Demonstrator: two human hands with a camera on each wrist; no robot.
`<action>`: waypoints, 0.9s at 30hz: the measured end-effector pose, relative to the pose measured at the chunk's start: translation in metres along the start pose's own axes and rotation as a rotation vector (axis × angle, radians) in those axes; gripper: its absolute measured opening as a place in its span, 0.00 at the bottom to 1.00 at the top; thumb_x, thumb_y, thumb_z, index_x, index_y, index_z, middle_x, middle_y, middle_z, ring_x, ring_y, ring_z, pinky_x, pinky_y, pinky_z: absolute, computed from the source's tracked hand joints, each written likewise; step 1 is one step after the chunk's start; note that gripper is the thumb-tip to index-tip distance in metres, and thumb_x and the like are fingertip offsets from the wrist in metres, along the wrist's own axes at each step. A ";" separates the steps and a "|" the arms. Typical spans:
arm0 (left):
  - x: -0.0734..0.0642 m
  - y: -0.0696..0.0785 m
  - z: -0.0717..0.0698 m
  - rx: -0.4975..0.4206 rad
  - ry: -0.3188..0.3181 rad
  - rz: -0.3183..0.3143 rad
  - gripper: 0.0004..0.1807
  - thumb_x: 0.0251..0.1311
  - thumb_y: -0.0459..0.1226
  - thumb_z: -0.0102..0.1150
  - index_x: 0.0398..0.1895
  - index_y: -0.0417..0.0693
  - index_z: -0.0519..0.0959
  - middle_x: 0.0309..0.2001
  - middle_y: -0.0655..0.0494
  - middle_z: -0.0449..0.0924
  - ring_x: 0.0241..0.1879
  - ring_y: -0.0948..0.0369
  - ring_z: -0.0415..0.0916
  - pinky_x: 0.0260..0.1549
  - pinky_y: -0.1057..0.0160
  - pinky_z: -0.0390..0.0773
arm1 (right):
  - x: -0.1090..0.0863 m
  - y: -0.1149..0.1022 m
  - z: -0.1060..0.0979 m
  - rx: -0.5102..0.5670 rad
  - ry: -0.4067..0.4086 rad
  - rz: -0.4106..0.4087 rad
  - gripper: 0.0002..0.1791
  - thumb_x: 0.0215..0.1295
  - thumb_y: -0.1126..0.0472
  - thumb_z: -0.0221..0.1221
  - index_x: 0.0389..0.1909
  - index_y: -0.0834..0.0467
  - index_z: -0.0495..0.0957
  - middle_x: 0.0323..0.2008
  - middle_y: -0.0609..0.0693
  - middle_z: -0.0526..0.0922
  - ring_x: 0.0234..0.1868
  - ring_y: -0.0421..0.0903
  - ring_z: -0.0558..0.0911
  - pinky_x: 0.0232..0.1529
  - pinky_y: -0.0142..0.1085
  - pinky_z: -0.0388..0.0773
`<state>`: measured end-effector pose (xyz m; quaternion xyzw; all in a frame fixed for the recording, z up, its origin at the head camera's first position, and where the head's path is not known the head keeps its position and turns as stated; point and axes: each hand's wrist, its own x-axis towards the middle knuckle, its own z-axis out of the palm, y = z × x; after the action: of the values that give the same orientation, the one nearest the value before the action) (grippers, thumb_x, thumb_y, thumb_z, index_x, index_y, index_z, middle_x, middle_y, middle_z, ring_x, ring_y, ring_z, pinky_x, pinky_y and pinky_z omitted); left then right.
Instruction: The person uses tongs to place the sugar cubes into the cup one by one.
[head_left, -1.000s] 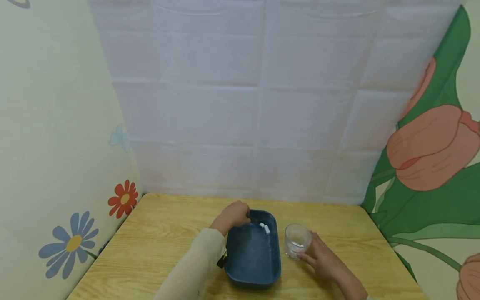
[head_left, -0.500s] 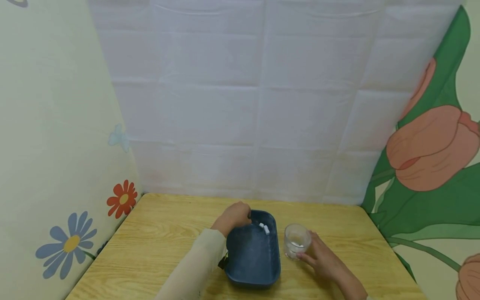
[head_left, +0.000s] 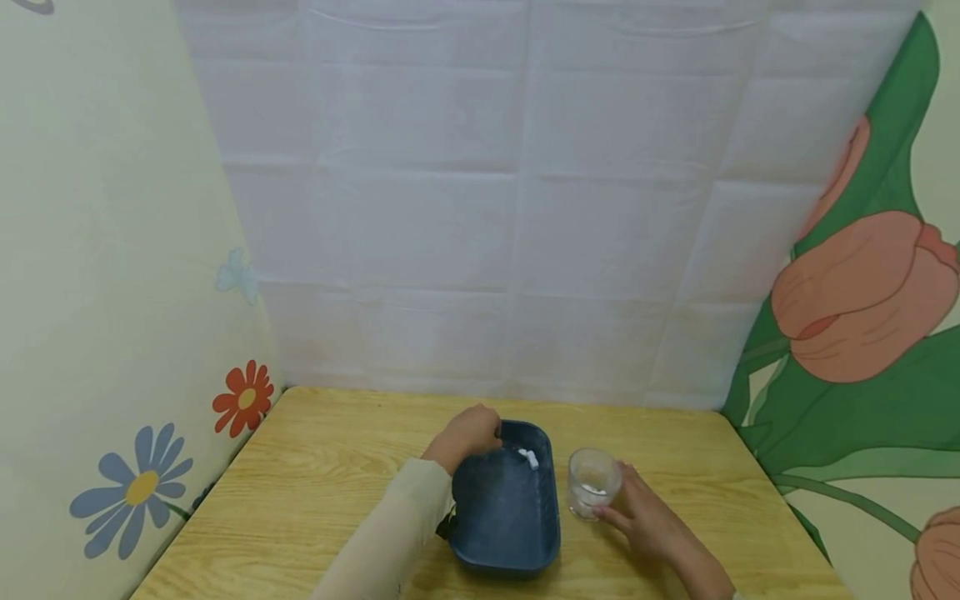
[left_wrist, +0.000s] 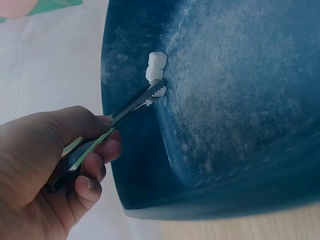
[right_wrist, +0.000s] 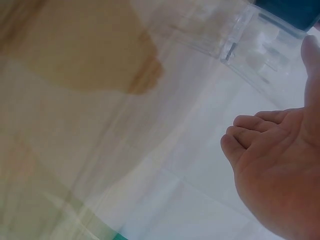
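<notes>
My left hand (head_left: 468, 432) reaches over the far left edge of a dark blue tray (head_left: 510, 521), holding metal tongs (left_wrist: 134, 104) between thumb and fingers. In the left wrist view the toothed tips lie over one of several small white lumps (left_wrist: 156, 65) near the tray's wall. To the right of the tray stands a clear glass cup (head_left: 592, 483) with pale contents low inside. My right hand (head_left: 648, 521) holds the cup from its right side, thumb in front. The right wrist view shows the palm and curled fingers beside the cup (right_wrist: 257, 52).
Everything stands on a wood-grain table (head_left: 337, 467). A white sheet (head_left: 450, 250) hangs behind it, with flower-patterned walls on both sides. A small dark object (head_left: 446, 523) sits at the tray's left side, by the sleeve.
The tongs' tips have come over the nearer white lump, which is now partly covered. The right hand and the cup have stayed in place.
</notes>
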<state>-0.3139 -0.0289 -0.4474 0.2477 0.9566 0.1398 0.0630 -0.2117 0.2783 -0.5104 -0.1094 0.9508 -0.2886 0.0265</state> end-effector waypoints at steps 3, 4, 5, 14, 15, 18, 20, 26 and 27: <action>-0.001 -0.001 0.000 -0.004 -0.001 0.000 0.29 0.67 0.37 0.63 0.08 0.55 0.63 0.09 0.64 0.49 0.13 0.65 0.45 0.18 0.65 0.55 | 0.000 0.000 0.000 -0.001 -0.004 0.006 0.49 0.66 0.37 0.61 0.77 0.63 0.55 0.74 0.71 0.58 0.75 0.72 0.55 0.68 0.67 0.55; -0.001 -0.002 0.000 -0.004 0.000 0.001 0.29 0.67 0.37 0.63 0.08 0.55 0.63 0.09 0.64 0.49 0.13 0.65 0.44 0.18 0.65 0.55 | 0.000 0.000 0.000 -0.003 -0.004 0.006 0.49 0.66 0.37 0.61 0.77 0.63 0.55 0.74 0.71 0.58 0.74 0.72 0.56 0.68 0.67 0.55; -0.002 -0.002 -0.001 -0.005 0.000 0.003 0.29 0.67 0.37 0.63 0.08 0.55 0.63 0.09 0.64 0.49 0.13 0.65 0.44 0.18 0.65 0.55 | 0.000 0.000 0.000 -0.003 -0.003 0.006 0.49 0.66 0.37 0.61 0.77 0.63 0.56 0.74 0.71 0.58 0.74 0.72 0.56 0.68 0.67 0.55; -0.008 -0.005 -0.007 -0.034 0.016 -0.005 0.30 0.67 0.35 0.61 0.08 0.56 0.59 0.10 0.64 0.46 0.14 0.65 0.40 0.18 0.64 0.52 | 0.001 0.000 0.001 -0.016 0.024 -0.027 0.47 0.67 0.40 0.62 0.75 0.65 0.57 0.73 0.73 0.58 0.73 0.72 0.58 0.68 0.67 0.57; -0.008 -0.005 -0.008 -0.037 0.016 -0.007 0.30 0.67 0.34 0.60 0.08 0.56 0.58 0.10 0.64 0.45 0.14 0.65 0.40 0.18 0.64 0.51 | 0.001 0.000 0.001 -0.017 0.026 -0.030 0.47 0.67 0.40 0.62 0.75 0.65 0.57 0.73 0.73 0.58 0.73 0.73 0.58 0.67 0.68 0.57; -0.010 -0.006 -0.012 -0.045 0.021 -0.005 0.29 0.67 0.33 0.59 0.08 0.56 0.59 0.10 0.64 0.46 0.14 0.65 0.41 0.18 0.64 0.52 | 0.000 0.001 0.001 -0.019 0.028 -0.033 0.48 0.67 0.40 0.62 0.75 0.66 0.57 0.73 0.74 0.58 0.73 0.73 0.58 0.67 0.68 0.57; -0.012 -0.007 -0.014 -0.048 0.027 0.001 0.29 0.67 0.33 0.58 0.08 0.56 0.59 0.10 0.64 0.47 0.13 0.65 0.42 0.18 0.65 0.54 | 0.000 0.001 0.001 -0.020 0.028 -0.038 0.48 0.67 0.40 0.62 0.75 0.66 0.57 0.73 0.74 0.58 0.73 0.73 0.58 0.67 0.68 0.58; -0.014 -0.007 -0.020 -0.038 0.038 0.019 0.27 0.67 0.33 0.57 0.09 0.56 0.61 0.10 0.64 0.50 0.14 0.65 0.44 0.19 0.65 0.55 | 0.001 0.001 0.001 -0.012 0.023 -0.033 0.47 0.67 0.41 0.63 0.75 0.65 0.57 0.73 0.73 0.59 0.73 0.72 0.57 0.68 0.67 0.56; -0.013 -0.007 -0.021 -0.036 0.037 0.018 0.27 0.67 0.34 0.57 0.10 0.56 0.62 0.10 0.64 0.50 0.14 0.65 0.45 0.19 0.65 0.55 | 0.001 0.001 0.000 -0.011 0.022 -0.032 0.47 0.67 0.41 0.63 0.75 0.65 0.57 0.73 0.73 0.58 0.74 0.73 0.57 0.68 0.67 0.56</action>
<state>-0.3094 -0.0463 -0.4289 0.2523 0.9528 0.1621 0.0483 -0.2124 0.2785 -0.5111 -0.1214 0.9508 -0.2848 0.0107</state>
